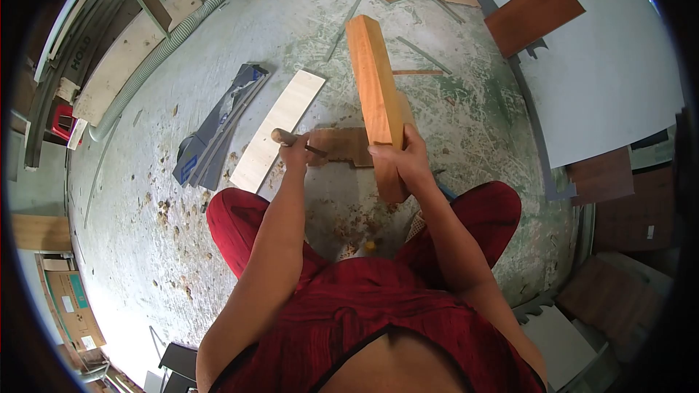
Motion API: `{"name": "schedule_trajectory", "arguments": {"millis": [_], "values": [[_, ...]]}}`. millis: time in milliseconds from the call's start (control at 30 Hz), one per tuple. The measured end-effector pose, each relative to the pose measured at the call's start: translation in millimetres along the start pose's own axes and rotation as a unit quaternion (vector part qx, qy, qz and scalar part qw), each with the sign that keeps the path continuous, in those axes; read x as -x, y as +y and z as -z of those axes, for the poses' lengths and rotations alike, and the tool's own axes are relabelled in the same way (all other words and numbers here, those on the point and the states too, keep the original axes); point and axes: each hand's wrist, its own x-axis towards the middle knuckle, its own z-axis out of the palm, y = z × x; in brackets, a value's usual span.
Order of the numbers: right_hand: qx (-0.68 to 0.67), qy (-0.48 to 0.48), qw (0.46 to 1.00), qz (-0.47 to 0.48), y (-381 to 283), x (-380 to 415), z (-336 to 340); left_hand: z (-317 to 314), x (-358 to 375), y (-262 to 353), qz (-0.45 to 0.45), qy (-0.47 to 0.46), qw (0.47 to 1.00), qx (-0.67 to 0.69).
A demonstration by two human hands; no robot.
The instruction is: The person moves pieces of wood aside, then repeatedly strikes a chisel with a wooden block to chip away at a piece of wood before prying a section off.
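Note:
My left hand [295, 154] is wrapped round a chisel [282, 135]; its wooden handle points up and left, and its dark blade slants down to the right. A long squared wooden block [373, 76] stands on a tilt in my right hand [409, 161], with the thumb across its near face and the fingers behind it. Beneath both hands a brown board [344, 145] lies on the floor, partly covered by the block. Left of the chisel is a pale plank [280, 127], flat on the floor.
Grey strips with blue markings [222, 127] lie left of the plank. Thin offcuts [424, 54] are scattered ahead, and wood chips [171, 222] dot the floor. A ribbed hose [171, 44] runs along the left. Large panels [597, 65] stand at the right, my knees [489, 215] close by.

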Motion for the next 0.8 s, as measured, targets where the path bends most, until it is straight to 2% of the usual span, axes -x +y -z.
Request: {"name": "schedule_trajectory", "arguments": {"millis": [67, 167, 200, 300, 367, 400, 467, 533, 600, 700, 800], "values": [[0.022, -0.003, 1.000, 0.015, 8, -3, 1, -4, 8, 5, -0.010, 0.043, 0.999, 0.003], [0.039, -0.012, 0.998, 0.037, 6, -3, -2, -10, -23, -19, -0.112, 0.101, 0.981, -0.119], [0.044, -0.016, 0.998, 0.044, 4, -1, -4, -10, -22, -15, -0.121, 0.096, 0.968, -0.197], [0.048, -0.036, 0.997, 0.047, 8, -2, -7, -12, -19, -18, -0.197, 0.118, 0.952, -0.203], [0.045, -0.041, 0.998, 0.028, 15, -5, -9, -12, -24, -25, -0.207, 0.141, 0.949, -0.194], [0.044, -0.043, 0.998, 0.018, 18, -5, -8, -13, -19, -22, -0.211, 0.152, 0.947, -0.190], [0.052, -0.040, 0.998, 0.022, 21, -6, -8, -15, -13, -14, -0.149, 0.127, 0.959, -0.204], [0.048, -0.041, 0.998, 0.021, 22, -8, -11, -13, -4, 2, -0.129, 0.104, 0.965, -0.201], [0.036, -0.042, 0.998, 0.010, 23, -9, -11, -12, 1, 10, -0.145, 0.080, 0.969, -0.183], [0.034, -0.046, 0.998, 0.014, 24, -13, -12, -6, -5, 14, -0.111, 0.015, 0.976, -0.188], [0.054, -0.052, 0.997, 0.023, 26, -14, -14, -5, -6, 16, -0.099, 0.004, 0.971, -0.219]]}}
